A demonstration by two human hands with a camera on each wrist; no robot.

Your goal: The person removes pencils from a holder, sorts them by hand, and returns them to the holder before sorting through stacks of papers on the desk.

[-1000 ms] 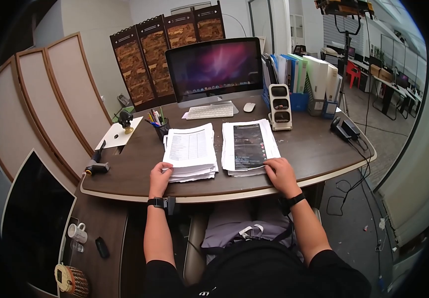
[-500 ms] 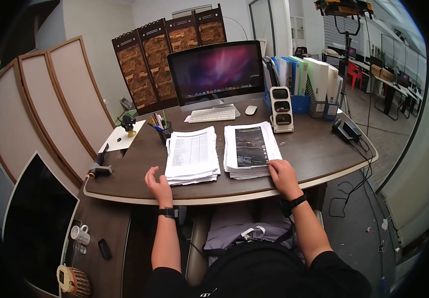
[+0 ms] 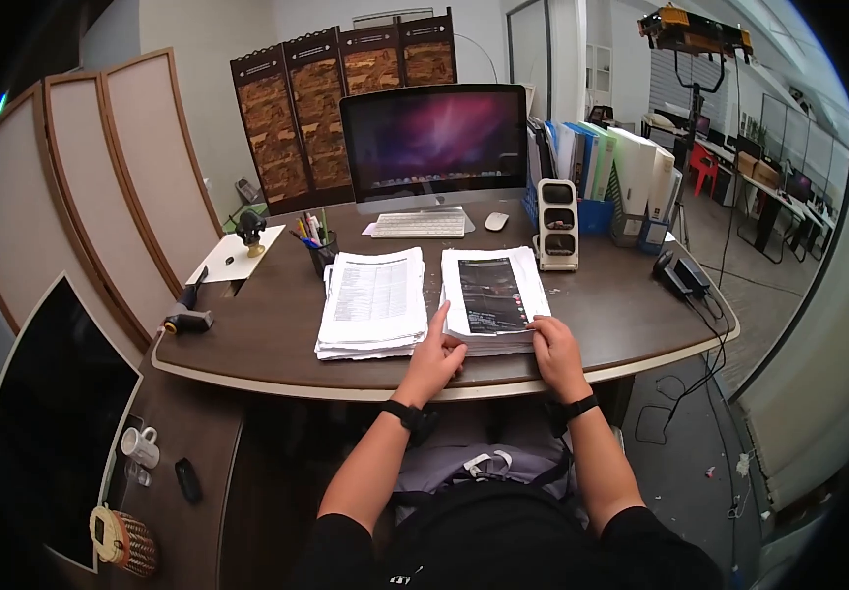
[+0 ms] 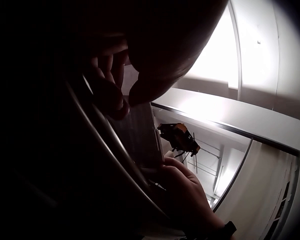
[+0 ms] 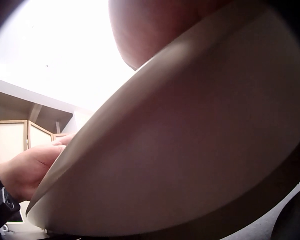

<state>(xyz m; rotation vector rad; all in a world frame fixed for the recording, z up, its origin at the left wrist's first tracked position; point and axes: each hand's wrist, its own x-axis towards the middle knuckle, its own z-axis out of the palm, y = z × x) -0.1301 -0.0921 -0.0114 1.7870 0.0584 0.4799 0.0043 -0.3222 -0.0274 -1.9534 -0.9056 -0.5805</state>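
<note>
Two stacks of paper lie side by side on the desk: a left stack [image 3: 373,300] with a printed table on top, and a right stack [image 3: 533,285] whose top sheet carries a dark picture. At the right stack's front left corner is the left hand [image 3: 431,359], one finger extended along the edge. The right hand [image 3: 559,356] pinches the same stack's front right corner. In the left wrist view the left hand [image 4: 150,65] is dark, with a gap between thumb and fingers. The desk edge hides most of the right hand [image 5: 160,30] in the right wrist view.
Behind the stacks are a keyboard [image 3: 418,225], a mouse [image 3: 495,221] and a monitor [image 3: 434,143]. A pen holder [image 3: 321,256] stands left, a pale rack [image 3: 558,226] and folders [image 3: 631,177] right. Black adapters [image 3: 680,273] with cables sit near the right edge.
The left hand has let go of the left stack's front left corner and moved right to the right stack. The right hand stays at its corner. The view has shifted slightly.
</note>
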